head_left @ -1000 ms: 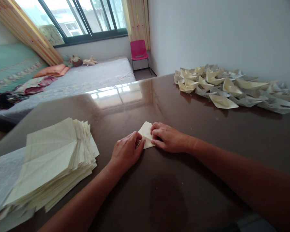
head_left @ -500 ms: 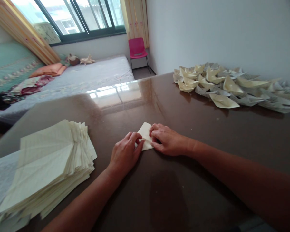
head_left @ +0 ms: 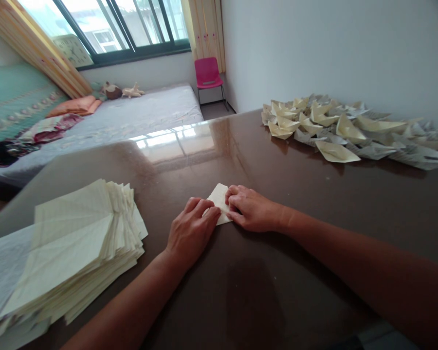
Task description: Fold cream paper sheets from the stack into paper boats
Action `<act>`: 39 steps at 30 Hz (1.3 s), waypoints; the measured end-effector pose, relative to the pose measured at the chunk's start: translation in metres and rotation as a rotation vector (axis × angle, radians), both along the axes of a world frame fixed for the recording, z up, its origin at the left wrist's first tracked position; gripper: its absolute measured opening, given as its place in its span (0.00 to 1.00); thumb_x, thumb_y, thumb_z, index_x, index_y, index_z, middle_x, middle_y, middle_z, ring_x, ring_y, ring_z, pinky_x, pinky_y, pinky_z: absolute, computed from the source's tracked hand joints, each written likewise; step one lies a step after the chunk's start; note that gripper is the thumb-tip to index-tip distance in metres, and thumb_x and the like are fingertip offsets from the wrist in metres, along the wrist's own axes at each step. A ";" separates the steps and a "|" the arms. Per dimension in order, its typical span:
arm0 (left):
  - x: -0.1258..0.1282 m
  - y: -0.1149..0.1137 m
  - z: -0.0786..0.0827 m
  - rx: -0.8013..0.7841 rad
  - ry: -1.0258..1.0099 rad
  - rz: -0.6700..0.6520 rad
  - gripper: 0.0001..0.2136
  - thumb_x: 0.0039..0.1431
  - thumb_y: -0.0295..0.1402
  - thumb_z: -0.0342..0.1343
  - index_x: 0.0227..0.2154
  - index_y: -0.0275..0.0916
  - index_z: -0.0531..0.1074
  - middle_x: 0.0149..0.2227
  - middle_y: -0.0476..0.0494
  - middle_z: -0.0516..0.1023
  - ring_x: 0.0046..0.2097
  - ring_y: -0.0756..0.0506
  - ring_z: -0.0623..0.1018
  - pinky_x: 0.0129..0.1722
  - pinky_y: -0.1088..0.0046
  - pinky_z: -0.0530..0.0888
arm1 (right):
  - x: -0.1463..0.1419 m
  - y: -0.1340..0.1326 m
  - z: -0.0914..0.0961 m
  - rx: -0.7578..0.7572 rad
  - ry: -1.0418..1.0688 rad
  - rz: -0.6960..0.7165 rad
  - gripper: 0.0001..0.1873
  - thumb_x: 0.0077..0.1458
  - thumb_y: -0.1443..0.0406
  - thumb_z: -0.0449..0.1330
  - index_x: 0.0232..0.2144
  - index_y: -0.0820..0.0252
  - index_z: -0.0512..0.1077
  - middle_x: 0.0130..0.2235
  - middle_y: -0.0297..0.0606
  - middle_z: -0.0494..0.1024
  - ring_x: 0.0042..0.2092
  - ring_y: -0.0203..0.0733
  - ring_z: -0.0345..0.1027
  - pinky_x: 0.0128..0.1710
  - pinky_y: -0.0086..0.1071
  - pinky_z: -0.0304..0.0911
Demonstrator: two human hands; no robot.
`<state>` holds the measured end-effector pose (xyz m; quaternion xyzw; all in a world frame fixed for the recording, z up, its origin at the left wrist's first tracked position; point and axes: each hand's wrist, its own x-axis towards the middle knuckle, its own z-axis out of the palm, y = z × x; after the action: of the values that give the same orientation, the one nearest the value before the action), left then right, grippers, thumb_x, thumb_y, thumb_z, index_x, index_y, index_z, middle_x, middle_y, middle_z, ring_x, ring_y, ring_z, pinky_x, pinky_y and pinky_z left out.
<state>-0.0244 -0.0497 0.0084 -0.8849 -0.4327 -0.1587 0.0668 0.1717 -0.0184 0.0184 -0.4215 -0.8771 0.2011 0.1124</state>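
Observation:
A small folded sheet of cream paper [head_left: 218, 197] lies on the brown table between my hands. My left hand [head_left: 194, 223] is closed on its left side, with thumb and fingertips pressed together at the paper. From the right, my right hand [head_left: 251, 209] grips the other side, its fingers curled and the thumb low near the bottom edge. Both hands partly cover the paper, so its full folded shape is hidden.
A thick stack of cream sheets [head_left: 76, 243] is at the left of the glossy table [head_left: 190, 301]. Many folded paper boats [head_left: 337, 151] crowd the far right by the wall. Beyond the table are a bed [head_left: 160, 104] and a pink chair [head_left: 207, 73].
My left thumb has moved up and inward over the paper, closer to the right hand. My right hand stays almost in place.

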 end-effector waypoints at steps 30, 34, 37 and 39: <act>0.015 -0.030 0.014 -0.034 0.254 -0.052 0.18 0.63 0.36 0.50 0.56 0.46 0.65 0.56 0.42 0.69 0.53 0.40 0.70 0.45 0.62 0.71 | 0.030 0.021 0.000 -0.127 0.238 0.225 0.04 0.54 0.71 0.60 0.31 0.63 0.75 0.39 0.38 0.74 0.38 0.36 0.69 0.42 0.29 0.63; 0.012 -0.028 0.014 -0.054 0.261 -0.064 0.18 0.63 0.38 0.48 0.55 0.48 0.65 0.59 0.44 0.67 0.53 0.39 0.69 0.44 0.61 0.71 | 0.034 0.023 0.002 -0.060 0.235 0.280 0.05 0.55 0.70 0.60 0.32 0.61 0.77 0.39 0.38 0.76 0.42 0.38 0.69 0.46 0.30 0.62; 0.008 -0.024 0.015 -0.074 0.236 -0.090 0.17 0.64 0.38 0.47 0.55 0.50 0.66 0.59 0.47 0.68 0.52 0.40 0.70 0.44 0.61 0.71 | 0.039 0.022 0.010 -0.044 0.181 0.356 0.07 0.56 0.69 0.59 0.36 0.59 0.78 0.41 0.37 0.78 0.44 0.38 0.69 0.49 0.31 0.60; 0.005 -0.021 0.015 -0.077 0.208 -0.115 0.17 0.64 0.38 0.47 0.55 0.50 0.66 0.58 0.47 0.69 0.52 0.41 0.70 0.44 0.62 0.71 | 0.041 0.017 0.018 -0.040 0.116 0.397 0.11 0.58 0.69 0.57 0.40 0.57 0.78 0.43 0.37 0.79 0.46 0.38 0.69 0.50 0.32 0.60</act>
<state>-0.0197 -0.0707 0.0235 -0.9220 -0.3775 -0.0528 0.0679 0.2126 -0.0013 0.0364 -0.2301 -0.9308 0.2609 0.1124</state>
